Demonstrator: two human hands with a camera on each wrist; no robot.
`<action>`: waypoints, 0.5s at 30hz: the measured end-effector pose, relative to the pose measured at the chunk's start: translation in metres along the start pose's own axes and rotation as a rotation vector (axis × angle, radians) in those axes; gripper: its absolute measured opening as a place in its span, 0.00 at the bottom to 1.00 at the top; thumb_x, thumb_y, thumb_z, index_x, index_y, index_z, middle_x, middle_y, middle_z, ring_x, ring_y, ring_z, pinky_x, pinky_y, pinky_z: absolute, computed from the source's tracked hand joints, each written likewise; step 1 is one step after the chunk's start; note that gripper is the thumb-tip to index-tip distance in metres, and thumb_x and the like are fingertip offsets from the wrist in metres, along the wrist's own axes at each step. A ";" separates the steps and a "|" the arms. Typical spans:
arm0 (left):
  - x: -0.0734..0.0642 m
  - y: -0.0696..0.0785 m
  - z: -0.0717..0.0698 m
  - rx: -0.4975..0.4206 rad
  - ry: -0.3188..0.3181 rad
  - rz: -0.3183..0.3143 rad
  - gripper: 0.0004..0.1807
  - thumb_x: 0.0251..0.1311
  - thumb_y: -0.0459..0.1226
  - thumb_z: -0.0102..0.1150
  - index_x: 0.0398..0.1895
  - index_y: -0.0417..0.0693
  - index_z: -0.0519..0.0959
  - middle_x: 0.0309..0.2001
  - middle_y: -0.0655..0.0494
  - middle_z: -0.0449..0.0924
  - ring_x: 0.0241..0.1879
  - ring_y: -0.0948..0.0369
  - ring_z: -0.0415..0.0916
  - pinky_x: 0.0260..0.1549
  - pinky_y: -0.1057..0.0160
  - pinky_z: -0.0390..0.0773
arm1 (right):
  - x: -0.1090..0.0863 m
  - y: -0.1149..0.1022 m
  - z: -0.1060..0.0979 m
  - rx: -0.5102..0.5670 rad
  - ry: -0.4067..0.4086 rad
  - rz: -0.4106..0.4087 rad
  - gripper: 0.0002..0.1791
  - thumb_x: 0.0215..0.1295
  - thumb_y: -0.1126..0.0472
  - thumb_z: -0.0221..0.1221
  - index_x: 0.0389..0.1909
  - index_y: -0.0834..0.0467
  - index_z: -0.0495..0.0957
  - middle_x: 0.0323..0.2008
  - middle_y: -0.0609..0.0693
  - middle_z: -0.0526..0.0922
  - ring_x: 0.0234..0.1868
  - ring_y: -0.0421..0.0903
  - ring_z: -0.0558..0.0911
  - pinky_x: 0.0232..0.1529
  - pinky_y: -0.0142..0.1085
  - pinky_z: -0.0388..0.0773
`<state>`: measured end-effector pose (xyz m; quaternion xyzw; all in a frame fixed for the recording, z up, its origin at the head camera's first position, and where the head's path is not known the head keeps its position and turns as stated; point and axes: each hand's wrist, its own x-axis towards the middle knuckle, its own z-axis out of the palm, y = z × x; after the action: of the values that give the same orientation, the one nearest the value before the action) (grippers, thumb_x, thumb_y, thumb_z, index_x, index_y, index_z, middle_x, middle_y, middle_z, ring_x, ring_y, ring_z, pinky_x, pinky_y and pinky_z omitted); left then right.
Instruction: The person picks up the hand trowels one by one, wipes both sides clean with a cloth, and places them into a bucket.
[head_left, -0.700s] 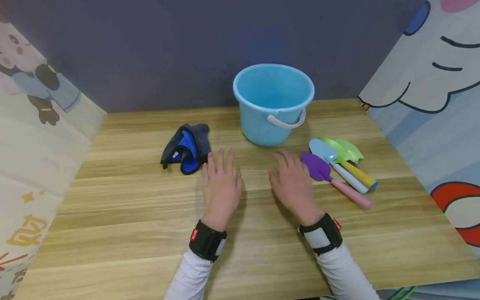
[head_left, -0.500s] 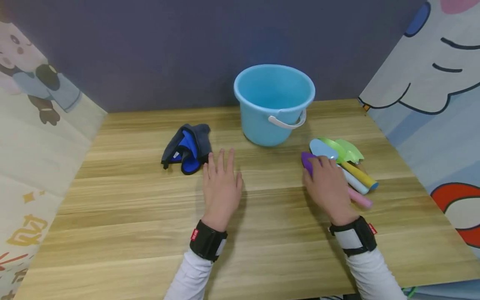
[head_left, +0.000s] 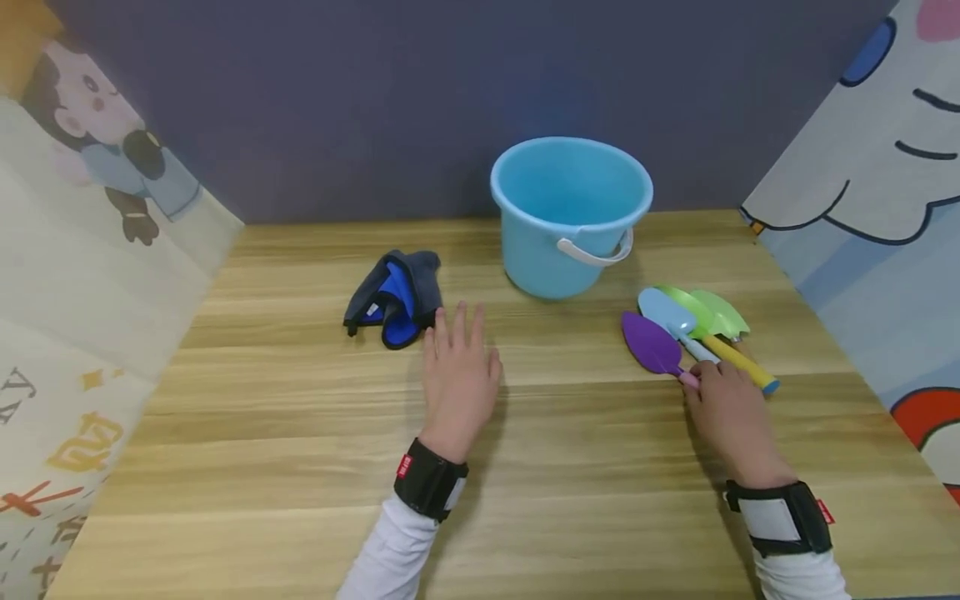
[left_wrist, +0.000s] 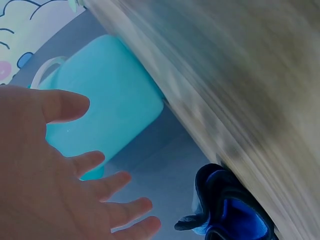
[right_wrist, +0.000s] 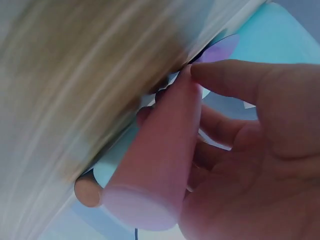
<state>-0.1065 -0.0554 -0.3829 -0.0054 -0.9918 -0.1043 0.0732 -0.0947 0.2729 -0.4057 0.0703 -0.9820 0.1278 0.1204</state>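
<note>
The pink handle [right_wrist: 150, 145] of a purple trowel [head_left: 651, 343] is held by the right hand [head_left: 731, 417]: the thumb is laid against its narrow neck and the fingers are curled behind it. Whether the trowel is lifted off the table [head_left: 300, 433] cannot be told. Its purple blade is pointed away from the hand, toward the back left. Just beyond it, a light-blue trowel [head_left: 663, 310], a green trowel with a yellow handle [head_left: 738, 363] and a paler green tool [head_left: 720, 315] are laid close together, partly overlapped.

Nothing is held by the left hand [head_left: 459, 383]; its fingers are extended and slightly spread, with the palm turned down over the table. Just beside its fingertips, on the left, a crumpled dark grey and blue cloth item [head_left: 397, 300] is seen. A black wristband is worn on each wrist, over or next to a white sleeve.

Farther back, between the cloth item and the tools, a light-blue bucket [head_left: 573, 258] is stood upright, its white handle [head_left: 581, 253] lowered against the front right side. The wood-grained table is backed by a dark wall [head_left: 337, 108] and flanked by panels printed with cartoon figures.
</note>
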 end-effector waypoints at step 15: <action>0.007 -0.011 -0.011 0.046 0.066 0.058 0.33 0.74 0.48 0.53 0.77 0.48 0.62 0.78 0.44 0.60 0.79 0.41 0.53 0.75 0.42 0.58 | 0.002 -0.007 -0.009 0.086 -0.160 0.070 0.16 0.76 0.64 0.54 0.49 0.76 0.73 0.42 0.73 0.73 0.37 0.62 0.78 0.34 0.54 0.77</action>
<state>-0.1125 -0.0681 -0.3735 -0.0291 -0.9904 -0.0794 0.1089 -0.0936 0.2688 -0.3954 0.0508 -0.9839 0.1679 0.0340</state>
